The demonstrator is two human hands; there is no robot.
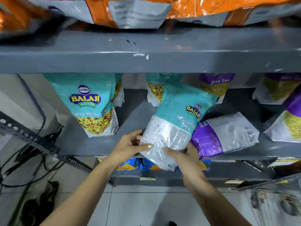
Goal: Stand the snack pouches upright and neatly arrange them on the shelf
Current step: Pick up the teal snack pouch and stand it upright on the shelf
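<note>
Currently the step in hand is righting one pouch: both hands hold a teal-and-white plastic snack pouch (175, 121) by its lower, clear end, tilted with its top leaning back and right into the shelf bay. Left hand (130, 144) is clamped on the pouch's left bottom corner, thumb on the front face; right hand (189, 159) is clamped on the bottom right edge from below. The pouch's base overhangs the front lip of the grey metal shelf (101, 144), so it is not yet seated. Judgement: the next move calls for pushing the base in onto the shelf board and swinging the top forward until vertical, into the gap beside the upright teal pouch with the yellow mix window (91, 105) standing at left. Shelf contents: a second teal pouch (154, 88) stands behind; a purple-and-white pouch (228, 134) lies flat, touching the held pouch on its right, and still needs standing; more purple pouches (216, 85) stand at the back and right. Orange bags (130, 12) fill the shelf above.
</note>
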